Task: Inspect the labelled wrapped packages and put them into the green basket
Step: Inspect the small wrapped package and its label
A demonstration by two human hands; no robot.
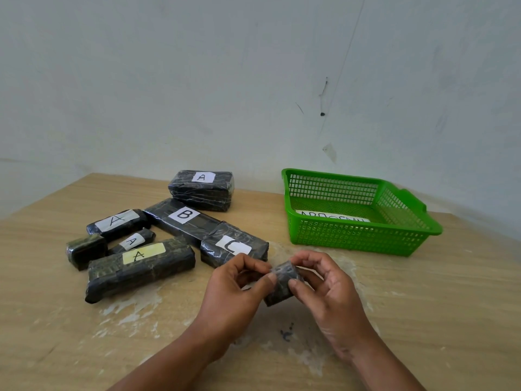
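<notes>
The wooden table (423, 306) fills the lower half of the view, and its surface is scuffed pale around the middle. The green basket (363, 238) stands on it at two o'clock from the hands, well apart from them. A white paper strip (332, 220) with writing lies on the basket floor.

The left hand (234, 292) and right hand (327, 294) meet above the table at the lower centre.

At ten o'clock from the hands lies a cluster of black wrapped packages:
- The yellow-label A package (141, 266) is nearest the viewer.
- The long B package (183, 221) lies behind it.
- The C package (234, 246) rests over the B package's near end, just beside the left hand.
- The far A package (201, 190) sits at the back, at twelve o'clock of the cluster.
- The left A package (117, 222) is at nine o'clock.
- The slim A package (132, 241) is just below the left A package.
- An unlabelled block (84, 249) sits at the cluster's left edge.

The small package (283, 283) is held off the table between the two hands and tilted. No label shows on its visible faces. The left fingers (267, 279) pinch its nine o'clock edge, thumb in front. The right fingers (294, 283) pinch its three o'clock side, with the other fingertips curled over its top.
</notes>
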